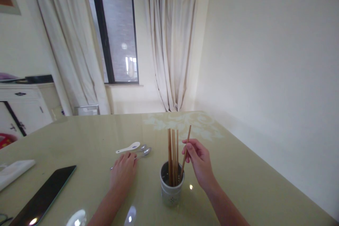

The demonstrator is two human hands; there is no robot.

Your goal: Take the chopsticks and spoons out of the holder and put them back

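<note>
My right hand pinches a wooden chopstick near its upper part. Its lower end is inside a grey-white ceramic holder with small holes in its side, and it leans to the right. Several other chopsticks stand upright in the holder. To the left, my left hand lies palm down over the handles of two metal spoons, covering part of them. Its fingers are extended and close together. Just beyond its fingertips is a white ceramic spoon with a blue mark.
A dark tablet-like device and a white object lie on the glossy green table at the left. Light reflections show near the front. A plain wall borders the right side; curtains and a window are behind.
</note>
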